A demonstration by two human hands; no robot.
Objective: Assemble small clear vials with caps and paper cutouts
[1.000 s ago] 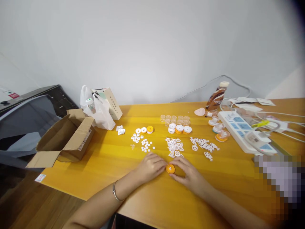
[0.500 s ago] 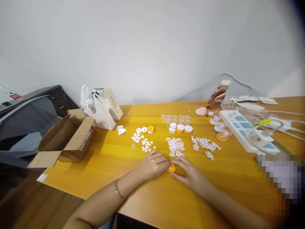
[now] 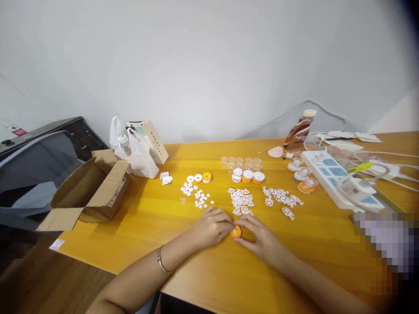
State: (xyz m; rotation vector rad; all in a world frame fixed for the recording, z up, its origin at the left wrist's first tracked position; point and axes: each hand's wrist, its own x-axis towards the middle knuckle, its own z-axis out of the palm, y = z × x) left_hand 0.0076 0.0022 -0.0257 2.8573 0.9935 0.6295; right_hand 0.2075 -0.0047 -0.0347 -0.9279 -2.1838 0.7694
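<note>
Fingertips of left hand [image 3: 209, 226] and right hand [image 3: 262, 237] pinch orange disc [image 3: 235, 232] together on yellow table [image 3: 157, 218].

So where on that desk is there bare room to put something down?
Bare wood lies between the cardboard box and the left hand, along the near edge of the table, and right of the right hand. It is crowded around the white cut-outs, white discs and power strip.
</note>
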